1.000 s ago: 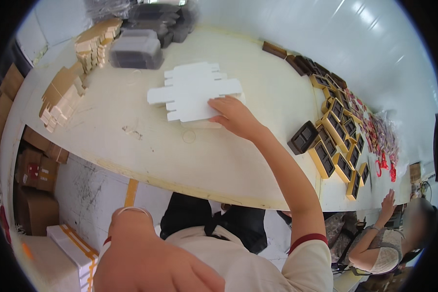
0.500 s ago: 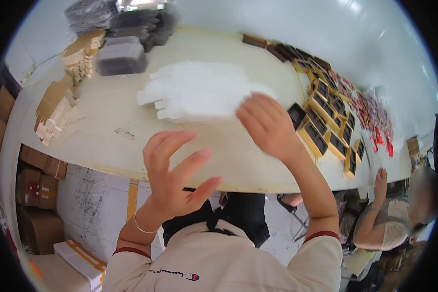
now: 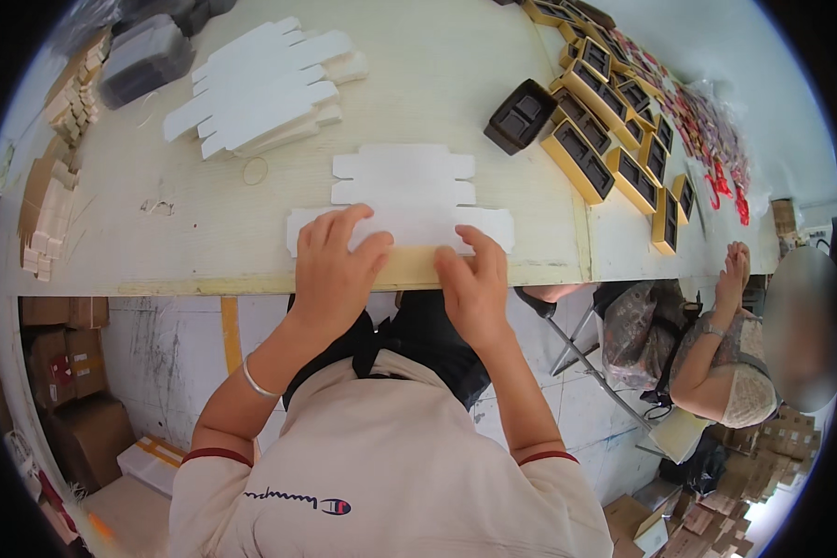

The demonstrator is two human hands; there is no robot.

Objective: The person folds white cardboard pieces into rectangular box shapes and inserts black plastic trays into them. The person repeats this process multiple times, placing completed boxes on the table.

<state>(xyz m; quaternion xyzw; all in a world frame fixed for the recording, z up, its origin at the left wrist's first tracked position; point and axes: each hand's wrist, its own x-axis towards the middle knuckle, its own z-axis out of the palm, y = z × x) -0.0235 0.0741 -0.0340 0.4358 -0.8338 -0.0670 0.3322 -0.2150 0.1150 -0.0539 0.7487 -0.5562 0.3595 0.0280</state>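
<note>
A flat white cardboard box blank (image 3: 403, 191), with notched flaps along its sides, lies before me at the table's front edge. My left hand (image 3: 335, 265) is on its near left part, with bent fingers over the card and the thumb at the near edge. My right hand (image 3: 474, 284) pinches the near right part between thumb and fingers. A tan strip (image 3: 413, 266) shows between my thumbs; whether it is a turned-up flap or the table, I cannot tell. Further back on the left lies a stack of similar white blanks (image 3: 265, 84).
Gold-edged boxes with black inserts (image 3: 581, 158) crowd the right side, beside a black tray (image 3: 521, 116). Red ribbon items (image 3: 716, 177) lie beyond them. Tan card pieces (image 3: 46, 209) and dark plastic trays (image 3: 144, 60) are at left. A person (image 3: 725, 363) sits at right.
A single white blank now lies at the front edge, apart from the stack. Both hands, raised and apart before, have come down onto it. The view has shifted.
</note>
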